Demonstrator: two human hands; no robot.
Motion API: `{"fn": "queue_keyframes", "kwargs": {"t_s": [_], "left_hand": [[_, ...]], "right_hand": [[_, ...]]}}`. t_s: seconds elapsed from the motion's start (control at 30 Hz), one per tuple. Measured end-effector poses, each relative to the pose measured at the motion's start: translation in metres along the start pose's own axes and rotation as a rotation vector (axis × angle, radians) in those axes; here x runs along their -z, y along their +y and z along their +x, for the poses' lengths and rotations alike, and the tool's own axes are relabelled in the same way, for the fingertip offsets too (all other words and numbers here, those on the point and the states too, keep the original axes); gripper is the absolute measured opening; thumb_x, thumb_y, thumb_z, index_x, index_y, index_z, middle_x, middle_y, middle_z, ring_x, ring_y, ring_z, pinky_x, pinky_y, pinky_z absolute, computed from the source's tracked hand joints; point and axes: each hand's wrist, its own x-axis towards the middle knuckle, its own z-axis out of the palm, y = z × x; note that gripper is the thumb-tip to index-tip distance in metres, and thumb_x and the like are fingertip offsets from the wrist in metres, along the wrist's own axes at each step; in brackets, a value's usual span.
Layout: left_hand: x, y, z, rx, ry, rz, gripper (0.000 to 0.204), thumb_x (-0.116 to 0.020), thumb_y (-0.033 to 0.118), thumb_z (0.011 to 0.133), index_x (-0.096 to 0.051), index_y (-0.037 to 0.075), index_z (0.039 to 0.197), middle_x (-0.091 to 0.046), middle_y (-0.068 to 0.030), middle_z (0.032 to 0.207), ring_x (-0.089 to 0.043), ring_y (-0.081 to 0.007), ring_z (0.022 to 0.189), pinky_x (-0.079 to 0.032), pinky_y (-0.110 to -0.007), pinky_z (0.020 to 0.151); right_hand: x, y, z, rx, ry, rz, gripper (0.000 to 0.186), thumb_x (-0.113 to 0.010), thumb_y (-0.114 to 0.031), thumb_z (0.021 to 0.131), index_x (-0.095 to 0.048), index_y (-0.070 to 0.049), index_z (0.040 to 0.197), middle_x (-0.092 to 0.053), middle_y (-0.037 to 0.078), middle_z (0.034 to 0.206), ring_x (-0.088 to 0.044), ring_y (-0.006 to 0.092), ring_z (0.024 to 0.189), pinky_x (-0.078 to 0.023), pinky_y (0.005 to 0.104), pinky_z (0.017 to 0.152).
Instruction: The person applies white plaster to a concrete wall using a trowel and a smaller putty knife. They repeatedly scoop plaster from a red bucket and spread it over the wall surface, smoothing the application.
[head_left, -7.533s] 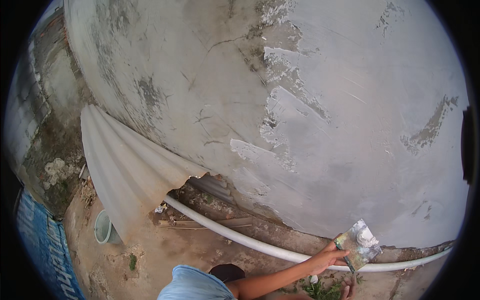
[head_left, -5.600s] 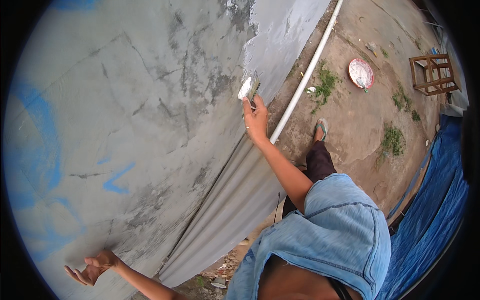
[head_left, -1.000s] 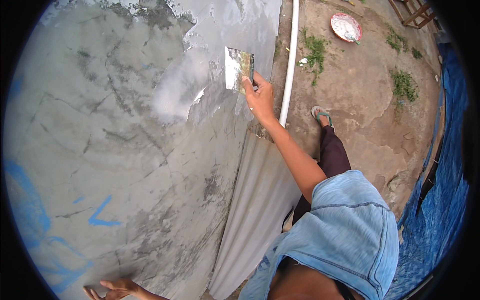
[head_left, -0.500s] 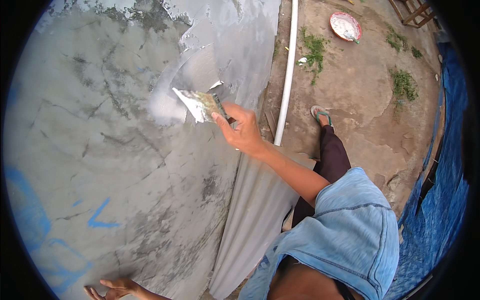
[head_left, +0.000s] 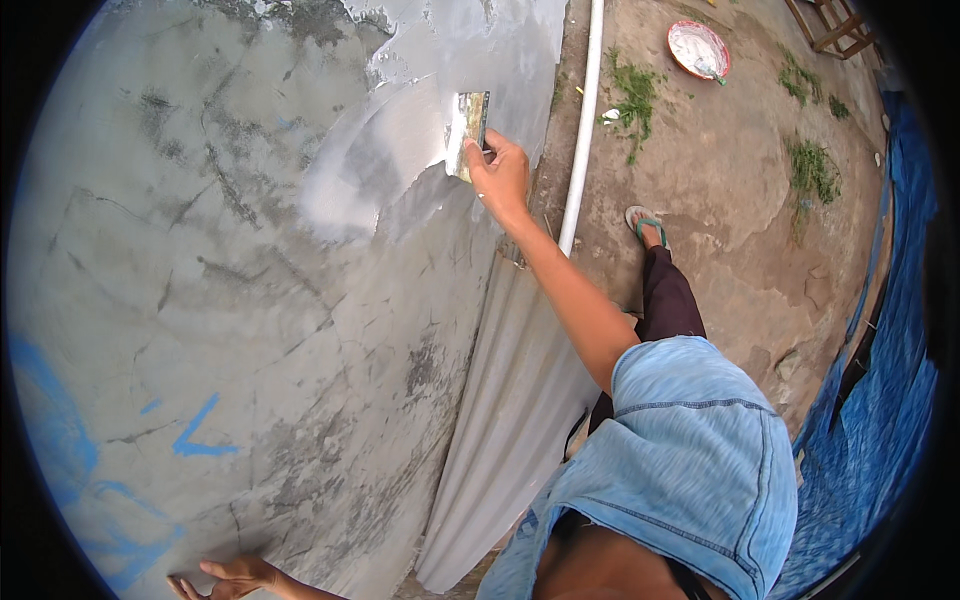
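My right hand (head_left: 503, 180) is closed around a flat, rectangular putty scraper (head_left: 468, 135), thumb on one face. White paste coats the scraper's left side, and the tool lies at the grey plastered wall (head_left: 330, 300), by the right edge of a pale, wet-looking smear (head_left: 400, 135). Lower down the same wall, my left hand (head_left: 232, 578) rests with its fingers apart and nothing in it. The lower picture rim cuts off part of that forearm.
A red-rimmed basin (head_left: 698, 50) of white paste stands on the brown ground. A white pipe (head_left: 583, 130) runs along the wall's foot, near corrugated sheeting (head_left: 505, 400). At far right hangs a blue tarp (head_left: 885, 400); a wooden frame (head_left: 835, 28) stands top right.
My right hand has swept the scraper up and to the right across the wall, turning it more upright. The pale smear behind it looks wider. My left hand stays in place.
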Motion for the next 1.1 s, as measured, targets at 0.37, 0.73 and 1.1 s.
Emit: {"fn": "queue_keyframes", "kwargs": {"t_s": [0.37, 0.73, 1.1], "left_hand": [[-0.003, -0.007, 0.001, -0.07, 0.027, -0.012, 0.051, -0.057, 0.031, 0.097, -0.04, -0.005, 0.128, -0.045, -0.022, 0.124, -0.045, -0.0342, 0.112, -0.039, -0.05, 0.096], [-0.004, 0.001, 0.006, -0.051, 0.019, -0.034, 0.05, -0.058, 0.032, 0.097, -0.039, -0.004, 0.127, -0.045, -0.0216, 0.124, -0.046, -0.0343, 0.111, -0.039, -0.05, 0.097], [-0.004, 0.003, 0.003, -0.053, 0.039, -0.022, 0.05, -0.057, 0.034, 0.098, -0.04, -0.004, 0.126, -0.046, -0.0213, 0.122, -0.046, -0.0336, 0.11, -0.039, -0.049, 0.096]], "right_hand": [[-0.009, -0.097, -0.114, 0.774, -0.18, -0.037, 0.032, -0.067, -0.003, 0.084, -0.069, -0.004, 0.116, -0.064, 0.009, 0.088, -0.062, 0.0223, 0.07, -0.049, 0.0321, 0.06], [0.034, 0.037, 0.037, 0.007, 0.104, -0.184, 0.023, -0.062, -0.018, 0.09, -0.072, -0.004, 0.105, -0.061, 0.01, 0.057, -0.059, 0.021, 0.052, -0.046, 0.0361, 0.059], [-0.009, -0.037, -0.06, 0.539, -0.104, -0.038, 0.02, -0.066, -0.005, 0.089, -0.068, 0.007, 0.105, -0.061, 0.013, 0.077, -0.058, 0.0195, 0.06, -0.047, 0.0296, 0.054]]}}
